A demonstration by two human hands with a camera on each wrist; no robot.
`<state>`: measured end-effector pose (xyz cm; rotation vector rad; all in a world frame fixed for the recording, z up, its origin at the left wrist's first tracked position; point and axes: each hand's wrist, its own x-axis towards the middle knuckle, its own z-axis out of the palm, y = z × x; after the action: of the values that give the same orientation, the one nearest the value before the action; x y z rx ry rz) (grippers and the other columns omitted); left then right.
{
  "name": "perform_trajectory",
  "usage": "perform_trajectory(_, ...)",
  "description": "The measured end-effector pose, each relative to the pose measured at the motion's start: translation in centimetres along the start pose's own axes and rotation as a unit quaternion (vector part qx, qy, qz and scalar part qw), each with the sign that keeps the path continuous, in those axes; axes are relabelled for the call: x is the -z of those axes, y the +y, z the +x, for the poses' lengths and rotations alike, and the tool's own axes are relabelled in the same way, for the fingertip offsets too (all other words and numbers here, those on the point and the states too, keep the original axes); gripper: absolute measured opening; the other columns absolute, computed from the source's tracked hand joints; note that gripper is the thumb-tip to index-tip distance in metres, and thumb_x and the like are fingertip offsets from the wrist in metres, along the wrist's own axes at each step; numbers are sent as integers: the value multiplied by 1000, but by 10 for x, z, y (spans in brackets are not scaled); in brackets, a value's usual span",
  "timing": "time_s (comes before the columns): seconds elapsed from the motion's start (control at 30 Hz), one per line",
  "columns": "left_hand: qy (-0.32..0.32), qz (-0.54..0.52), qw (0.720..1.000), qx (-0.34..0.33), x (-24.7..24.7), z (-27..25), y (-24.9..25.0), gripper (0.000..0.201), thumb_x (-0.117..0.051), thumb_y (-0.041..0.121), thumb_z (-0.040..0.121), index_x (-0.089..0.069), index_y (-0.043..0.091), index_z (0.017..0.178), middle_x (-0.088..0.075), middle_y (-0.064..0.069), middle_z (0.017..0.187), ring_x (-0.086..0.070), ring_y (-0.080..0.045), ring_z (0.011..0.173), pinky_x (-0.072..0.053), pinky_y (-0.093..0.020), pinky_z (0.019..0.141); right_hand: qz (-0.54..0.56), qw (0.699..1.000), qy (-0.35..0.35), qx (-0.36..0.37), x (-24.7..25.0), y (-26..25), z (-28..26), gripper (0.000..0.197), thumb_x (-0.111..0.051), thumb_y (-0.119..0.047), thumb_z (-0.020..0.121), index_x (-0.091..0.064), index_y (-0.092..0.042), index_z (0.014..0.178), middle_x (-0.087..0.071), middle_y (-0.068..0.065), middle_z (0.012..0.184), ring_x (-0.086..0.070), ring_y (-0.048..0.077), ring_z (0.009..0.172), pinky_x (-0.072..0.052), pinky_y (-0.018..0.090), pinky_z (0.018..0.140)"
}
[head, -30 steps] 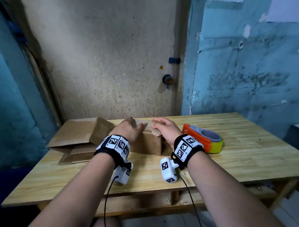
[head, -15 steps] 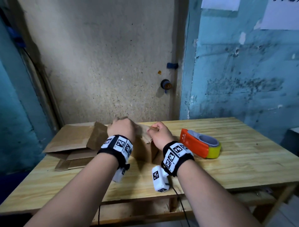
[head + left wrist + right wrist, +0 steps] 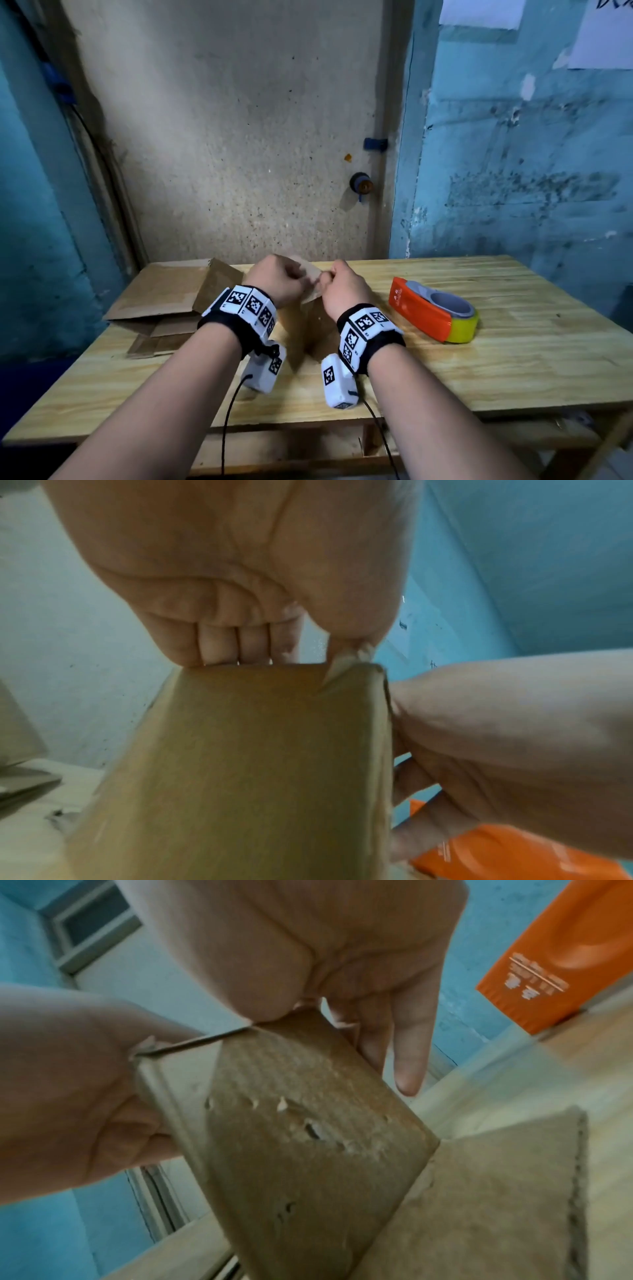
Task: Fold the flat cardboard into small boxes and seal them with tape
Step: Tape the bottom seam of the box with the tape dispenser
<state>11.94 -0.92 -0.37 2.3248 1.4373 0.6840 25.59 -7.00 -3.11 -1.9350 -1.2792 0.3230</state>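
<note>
While both wrists hide the small box point(image 3: 310, 320), left hand point(image 3: 277, 284) and right hand point(image 3: 342, 291) pinch its top flap

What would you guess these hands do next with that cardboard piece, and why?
Probably press the top flap down flat. Both the left hand and right hand pinch the top edge of the box, which is not yet taped. The tape dispenser lies untouched on the table beside the right hand, so taping likely comes after.

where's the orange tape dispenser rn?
Head view: the orange tape dispenser lies on the wooden table, right of the right hand, untouched.
</note>
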Motion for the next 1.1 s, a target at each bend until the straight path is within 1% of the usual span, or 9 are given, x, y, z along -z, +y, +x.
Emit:
perform_trajectory(0.13, -20, -14, 1000, -6, -2, -5, 4, 61, -62, 66, 63, -72, 20, 102, -75, 4, 111, -69, -20, 103, -56, -37, 93, -35, 999, 2, 1, 2, 0, 1, 22, -42, -37, 103, -47, -19, 91, -61, 9, 85, -61, 37, 86, -47, 41, 74)
perform_trajectory(0.33, -37, -19, 998, -39, -2, -5, 1, 39, -67, 46, 91, -70, 18, 118, -65, 0, 134, -60, -21, 123, -44, -40, 110, -67, 998, -11, -7, 3, -3, -3, 23, -37, -38, 106, -50, -19, 102, -65, 8, 90, -64, 36, 88, -53, 43, 81)
perform_trajectory(0.43, -40, 85, 993, -72, -5, -6, 8, 27, -53, 41, 98, -75, 27, 107, -72, -4, 115, -60, -29, 112, -47, -44, 102, -90, 996, -17, -12, 4, -6, -6, 27, -35, -38, 108, -50, -16, 113, -66, 11, 98, -66, 37, 95, -52, 42, 82)
perform_trajectory(0.57, -12, 101, 990, -96, -7, -8, 17, 21, -57, 27, 95, -77, 30, 99, -74, -3, 97, -68, -28, 91, -49, -31, 73, -107, 994, -30, -5, 7, -8, -9, 31, -33, -33, 110, -44, -13, 130, -69, 19, 117, -66, 40, 109, -46, 43, 81)
perform_trajectory(0.67, -11, 57, 993, -108, -2, -10, 14, 18, -64, 29, 94, -79, 29, 102, -76, 1, 92, -68, -23, 85, -47, -28, 70, -109, 991, -59, 39, 10, -5, -9, 39, -34, -33, 109, -42, -33, 147, -69, 13, 120, -66, 37, 107, -52, 42, 84)
perform_trajectory(0.77, -44, -24, 991, -127, 0, -13, -1, 24, -62, 34, 99, -78, 18, 108, -74, -8, 106, -65, -27, 105, -48, -32, 88, -123, 983, -114, 78, 17, -4, -3, 31, -34, -37, 108, -55, -30, 130, -70, 10, 113, -66, 34, 95, -57, 43, 83)
perform_trajectory(0.87, -97, -76, 978, -170, -2, -19, -14, 35, -62, 32, 100, -70, 15, 130, -57, -8, 146, -38, -10, 143, -26, -15, 110, -158, 970, -148, 107, 26, -1, -1, 33, -32, -44, 111, -54, -28, 129, -71, 10, 111, -66, 31, 92, -53, 38, 78)
perform_trajectory(1.0, -118, -38, 973, -196, -2, -15, -25, 57, -72, 37, 92, -57, 20, 144, -37, -8, 160, -23, -13, 152, -18, -29, 125, -115, 970, -174, 121, 34, 5, -5, 45, -35, -47, 112, -49, -29, 151, -61, 3, 146, -66, 31, 117, -48, 30, 93)
perform_trajectory(1.1, -123, -61, 971, -197, -2, -13, -27, 64, -79, 32, 87, -54, 20, 145, -36, -7, 160, -24, -10, 151, -18, -31, 126, -63, 975, -182, 109, 37, 8, -6, 53, -43, -55, 108, -46, -32, 155, -55, -4, 154, -72, 24, 102, -54, 32, 91)
